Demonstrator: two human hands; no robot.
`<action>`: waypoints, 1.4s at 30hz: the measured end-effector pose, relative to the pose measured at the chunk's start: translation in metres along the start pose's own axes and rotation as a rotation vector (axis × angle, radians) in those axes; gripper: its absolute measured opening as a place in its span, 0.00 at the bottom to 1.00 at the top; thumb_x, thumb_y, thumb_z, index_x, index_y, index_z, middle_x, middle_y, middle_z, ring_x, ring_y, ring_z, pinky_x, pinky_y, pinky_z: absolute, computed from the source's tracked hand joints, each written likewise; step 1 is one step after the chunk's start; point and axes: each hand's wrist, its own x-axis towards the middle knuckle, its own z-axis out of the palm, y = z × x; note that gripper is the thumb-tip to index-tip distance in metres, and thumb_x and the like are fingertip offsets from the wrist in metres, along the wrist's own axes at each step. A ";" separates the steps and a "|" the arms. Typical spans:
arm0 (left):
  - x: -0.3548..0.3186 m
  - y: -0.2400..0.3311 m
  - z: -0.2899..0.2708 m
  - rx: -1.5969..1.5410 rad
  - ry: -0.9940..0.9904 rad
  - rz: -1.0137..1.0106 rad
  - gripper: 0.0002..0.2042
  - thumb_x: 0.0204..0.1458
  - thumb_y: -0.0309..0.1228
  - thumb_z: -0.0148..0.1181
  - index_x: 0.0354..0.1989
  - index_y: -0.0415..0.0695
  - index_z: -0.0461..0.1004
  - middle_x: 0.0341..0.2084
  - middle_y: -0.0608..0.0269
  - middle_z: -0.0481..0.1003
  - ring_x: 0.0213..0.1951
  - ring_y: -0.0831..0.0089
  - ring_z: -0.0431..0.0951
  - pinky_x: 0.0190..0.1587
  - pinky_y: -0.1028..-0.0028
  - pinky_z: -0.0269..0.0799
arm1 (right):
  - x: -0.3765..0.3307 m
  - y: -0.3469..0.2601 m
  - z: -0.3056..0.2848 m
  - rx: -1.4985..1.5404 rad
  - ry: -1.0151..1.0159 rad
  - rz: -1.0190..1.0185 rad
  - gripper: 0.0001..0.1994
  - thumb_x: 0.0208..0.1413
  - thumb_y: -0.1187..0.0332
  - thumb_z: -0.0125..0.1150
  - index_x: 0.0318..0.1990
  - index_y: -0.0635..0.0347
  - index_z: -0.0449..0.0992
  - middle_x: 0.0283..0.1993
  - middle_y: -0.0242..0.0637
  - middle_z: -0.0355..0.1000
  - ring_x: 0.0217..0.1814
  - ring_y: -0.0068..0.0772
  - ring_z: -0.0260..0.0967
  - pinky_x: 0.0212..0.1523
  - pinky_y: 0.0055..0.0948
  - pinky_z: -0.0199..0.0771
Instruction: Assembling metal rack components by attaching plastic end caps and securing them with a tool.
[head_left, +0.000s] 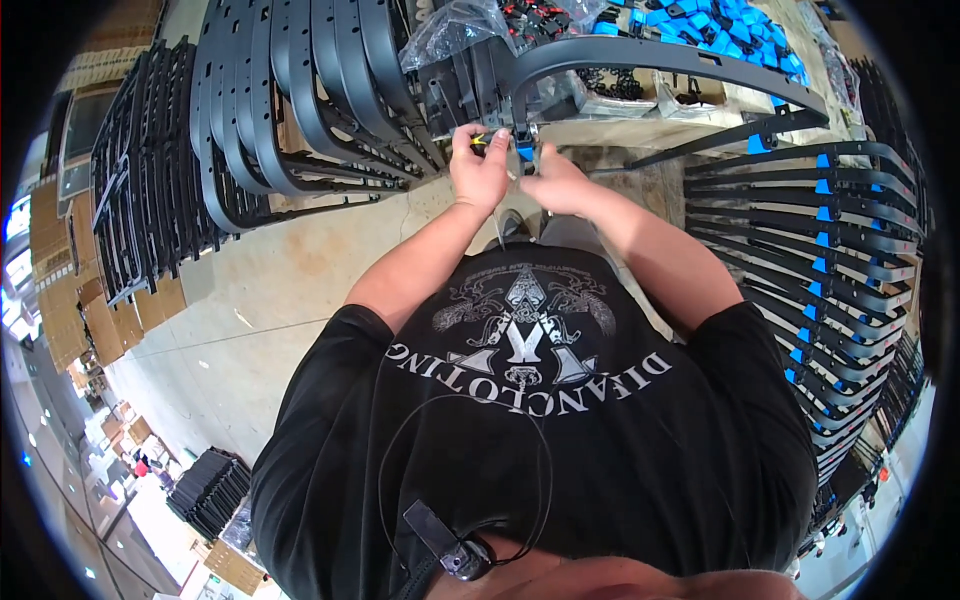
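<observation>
My left hand is closed round a small yellow-and-black object, perhaps a tool handle; most of it is hidden by the fingers. Just to its right, my right hand curls in beside a blue plastic piece at the end of a black metal frame. What its fingers grip there cannot be made out. That frame is a long curved bar, lying across the table edge and bending round to the right. A second blue piece sits on its right-hand leg.
Many curved black frames stand in a row at the left. Stacked frames with blue pieces fill the right side. On the table are a heap of blue parts, clear plastic bags and boxes of dark hardware. Cardboard lies far left.
</observation>
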 end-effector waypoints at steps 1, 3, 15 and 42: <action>-0.005 0.004 -0.001 0.002 -0.006 -0.001 0.16 0.56 0.33 0.68 0.45 0.43 0.68 0.24 0.68 0.73 0.27 0.81 0.70 0.31 0.76 0.69 | -0.004 0.013 0.006 0.004 0.001 0.004 0.33 0.54 0.64 0.58 0.61 0.80 0.55 0.56 0.68 0.70 0.61 0.60 0.70 0.63 0.45 0.68; -0.005 0.015 0.001 -0.093 0.064 0.088 0.19 0.55 0.32 0.69 0.50 0.43 0.66 0.27 0.66 0.74 0.30 0.78 0.72 0.34 0.74 0.71 | -0.002 0.039 0.019 0.395 0.013 -0.201 0.34 0.52 0.64 0.59 0.60 0.80 0.56 0.55 0.68 0.70 0.60 0.58 0.71 0.62 0.43 0.68; -0.015 -0.042 0.014 0.191 -0.136 -0.114 0.08 0.53 0.30 0.61 0.29 0.38 0.75 0.23 0.63 0.78 0.27 0.76 0.76 0.34 0.70 0.71 | -0.004 0.026 0.027 0.061 0.098 -0.021 0.33 0.56 0.64 0.55 0.60 0.84 0.52 0.54 0.74 0.68 0.61 0.64 0.69 0.61 0.45 0.69; -0.062 0.052 -0.007 0.165 -0.325 0.479 0.10 0.59 0.29 0.60 0.43 0.35 0.75 0.29 0.52 0.76 0.30 0.63 0.77 0.35 0.69 0.73 | -0.099 0.165 -0.070 0.568 0.414 -0.048 0.27 0.58 0.61 0.63 0.62 0.64 0.70 0.36 0.31 0.72 0.33 0.22 0.66 0.30 0.26 0.65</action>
